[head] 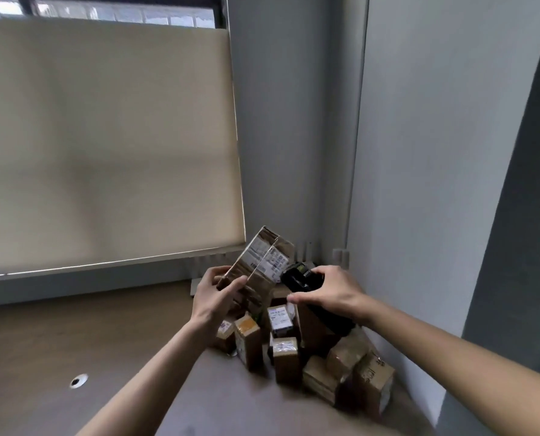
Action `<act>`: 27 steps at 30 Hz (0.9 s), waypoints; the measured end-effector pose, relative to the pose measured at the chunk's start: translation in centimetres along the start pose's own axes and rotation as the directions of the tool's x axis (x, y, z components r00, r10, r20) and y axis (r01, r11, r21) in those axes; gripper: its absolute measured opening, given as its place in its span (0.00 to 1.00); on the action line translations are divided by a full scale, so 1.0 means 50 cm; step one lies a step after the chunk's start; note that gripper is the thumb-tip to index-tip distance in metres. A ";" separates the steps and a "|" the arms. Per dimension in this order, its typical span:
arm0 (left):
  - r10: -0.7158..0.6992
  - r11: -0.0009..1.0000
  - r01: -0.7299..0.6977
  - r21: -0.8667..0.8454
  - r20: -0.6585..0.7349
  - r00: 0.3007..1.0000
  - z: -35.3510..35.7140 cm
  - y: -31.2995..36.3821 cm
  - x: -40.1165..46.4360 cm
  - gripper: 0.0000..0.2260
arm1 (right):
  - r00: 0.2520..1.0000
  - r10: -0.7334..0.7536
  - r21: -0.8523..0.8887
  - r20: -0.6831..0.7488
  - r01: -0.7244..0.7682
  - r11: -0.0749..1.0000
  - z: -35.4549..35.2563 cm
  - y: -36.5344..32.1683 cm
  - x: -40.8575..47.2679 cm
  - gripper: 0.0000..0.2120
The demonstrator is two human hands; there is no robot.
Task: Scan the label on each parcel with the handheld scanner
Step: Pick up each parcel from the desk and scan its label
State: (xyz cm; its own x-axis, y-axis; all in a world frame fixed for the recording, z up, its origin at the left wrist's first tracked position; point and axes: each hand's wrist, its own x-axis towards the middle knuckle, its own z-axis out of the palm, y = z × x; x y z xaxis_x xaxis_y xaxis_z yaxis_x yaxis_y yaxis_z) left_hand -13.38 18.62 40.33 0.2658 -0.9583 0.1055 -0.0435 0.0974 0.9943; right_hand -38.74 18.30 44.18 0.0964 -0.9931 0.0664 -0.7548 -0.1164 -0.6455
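My left hand (pixel 216 294) grips a flat brown cardboard parcel (pixel 256 262) by its lower end and holds it tilted up above the pile, its white label (pixel 273 262) facing right. My right hand (pixel 325 289) holds the black handheld scanner (pixel 298 276), whose head sits close to that label. Below both hands, several small cardboard parcels (pixel 283 357) with white labels lie heaped on the table (pixel 224 401) in the corner.
The brown table surface has a round cable hole (pixel 78 380) at the left. A beige roller blind (pixel 105 136) covers the window behind. Grey walls (pixel 435 152) close off the corner at the right, right behind the pile.
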 end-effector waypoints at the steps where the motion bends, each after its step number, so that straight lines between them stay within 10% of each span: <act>1: -0.018 0.999 0.017 -0.035 -0.026 1.000 -0.016 -0.001 -0.006 0.17 | 0.999 -0.032 0.071 0.008 0.031 0.997 0.020 -0.017 0.007 0.30; 10: -0.125 0.980 0.092 -0.178 -0.186 0.975 -0.286 0.004 -0.092 0.18 | 0.919 -0.351 0.428 0.179 0.248 0.869 0.240 -0.262 0.018 0.28; 17: -0.124 0.992 0.119 -0.037 -0.285 0.951 -0.608 0.009 -0.228 0.32 | 0.766 -0.583 0.496 0.273 0.407 0.767 0.442 -0.517 -0.055 0.22; 27: -0.095 0.994 0.107 -0.019 -0.626 0.774 -1.070 0.010 -0.520 0.22 | 0.482 -0.764 0.608 0.429 0.472 0.639 0.784 -0.887 -0.288 0.19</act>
State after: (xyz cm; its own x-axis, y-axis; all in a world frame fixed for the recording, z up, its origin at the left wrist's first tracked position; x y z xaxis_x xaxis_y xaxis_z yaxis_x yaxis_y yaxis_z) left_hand 31.22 57.96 38.92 0.8125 -0.5830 -0.0028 0.0031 -0.0005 1.0000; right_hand 18.75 38.26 42.04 0.9016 -0.3841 0.1988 -0.0424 -0.5359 -0.8432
